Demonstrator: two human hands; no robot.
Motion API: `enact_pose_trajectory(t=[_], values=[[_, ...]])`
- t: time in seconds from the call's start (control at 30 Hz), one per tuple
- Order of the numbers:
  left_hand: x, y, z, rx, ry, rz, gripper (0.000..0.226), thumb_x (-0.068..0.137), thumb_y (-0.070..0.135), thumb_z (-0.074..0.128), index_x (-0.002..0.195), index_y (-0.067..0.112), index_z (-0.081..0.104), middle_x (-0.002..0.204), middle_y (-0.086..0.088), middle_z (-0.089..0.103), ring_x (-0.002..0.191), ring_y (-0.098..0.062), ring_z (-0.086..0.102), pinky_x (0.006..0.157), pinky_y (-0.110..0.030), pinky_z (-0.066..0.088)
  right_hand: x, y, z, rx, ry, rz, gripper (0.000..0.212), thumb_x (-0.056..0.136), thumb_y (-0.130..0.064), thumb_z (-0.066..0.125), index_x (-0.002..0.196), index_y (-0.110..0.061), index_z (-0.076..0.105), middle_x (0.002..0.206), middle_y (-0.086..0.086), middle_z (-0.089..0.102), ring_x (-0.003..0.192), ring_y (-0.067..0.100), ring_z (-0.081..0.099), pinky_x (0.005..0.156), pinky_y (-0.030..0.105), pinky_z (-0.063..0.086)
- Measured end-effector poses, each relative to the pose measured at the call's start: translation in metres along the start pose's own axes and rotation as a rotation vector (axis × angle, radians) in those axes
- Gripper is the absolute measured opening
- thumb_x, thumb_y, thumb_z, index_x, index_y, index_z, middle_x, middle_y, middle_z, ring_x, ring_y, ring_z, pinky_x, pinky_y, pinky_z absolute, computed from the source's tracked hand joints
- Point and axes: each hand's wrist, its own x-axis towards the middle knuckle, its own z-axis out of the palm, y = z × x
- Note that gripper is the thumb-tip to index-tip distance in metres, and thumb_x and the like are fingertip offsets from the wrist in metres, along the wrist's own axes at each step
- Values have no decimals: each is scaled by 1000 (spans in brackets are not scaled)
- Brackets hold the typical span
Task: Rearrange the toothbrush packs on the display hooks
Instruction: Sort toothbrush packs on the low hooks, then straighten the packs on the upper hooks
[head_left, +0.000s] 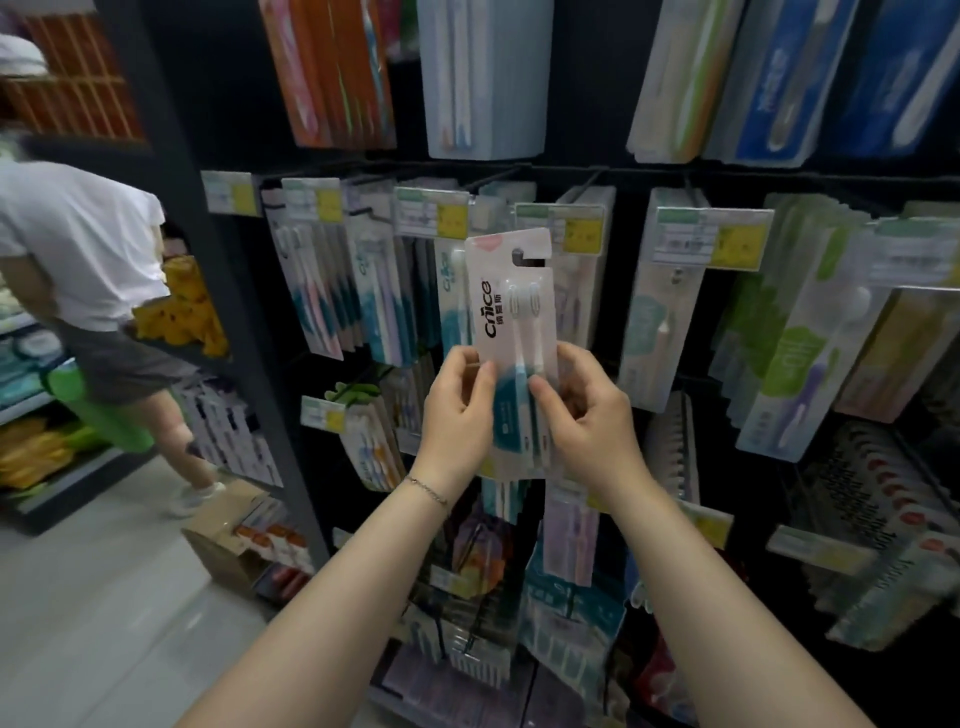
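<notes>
— Where's the toothbrush pack (511, 332)?
— Upright before the rack, long axis twelve to six. Both hands pinch its lower half: left hand (457, 410) at its eight o'clock edge, right hand (587, 415) at four, equally near. Its notched top (506, 244) points to twelve, beside a price tag (582, 228).
— Any writing?
— "Cnice", running up the card. The tag is too blurred to read.

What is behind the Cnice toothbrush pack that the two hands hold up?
Past the edges of the Cnice toothbrush pack, hanging toothbrush packs and a price tag show. What hangs directly behind it is covered.
</notes>
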Motion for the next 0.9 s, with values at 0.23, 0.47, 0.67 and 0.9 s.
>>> enact_pose_trajectory(t=[0.23, 0.47, 0.67, 0.9], values=[[18, -15, -41, 2, 60, -6, 22, 101, 13, 43, 83, 24, 48, 69, 19, 55, 63, 7, 51, 60, -9, 40, 27, 2, 47, -83, -58, -49, 28, 93, -28, 58, 120, -32, 52, 74, -10, 63, 61, 11, 59, 60, 40, 54], [56, -40, -102, 0, 54, -24, 17, 102, 16, 43, 86, 14, 50, 80, 3, 55, 71, -7, 51, 67, -29, 46, 57, -4, 115, -110, -41, -51, 27, 93, -30, 58, 120, -29, 53, 64, -15, 56, 53, 14, 51, 54, 44, 49], [86, -59, -159, -4, 7, -44, 25, 101, 14, 44, 77, 22, 47, 65, 15, 50, 58, 4, 46, 57, -14, 40, 78, -13, 174, -139, -41, -6, 32, 94, -32, 57, 125, -28, 51, 72, -13, 63, 59, 9, 58, 57, 39, 52], [116, -93, -210, 55, -59, -98, 22, 97, 29, 48, 85, 12, 53, 90, -21, 59, 84, -40, 58, 78, -57, 51, 95, -15, 226, -187, -40, 38, 33, 94, -30, 57, 126, -24, 52, 69, -27, 54, 59, -5, 52, 55, 12, 39]])
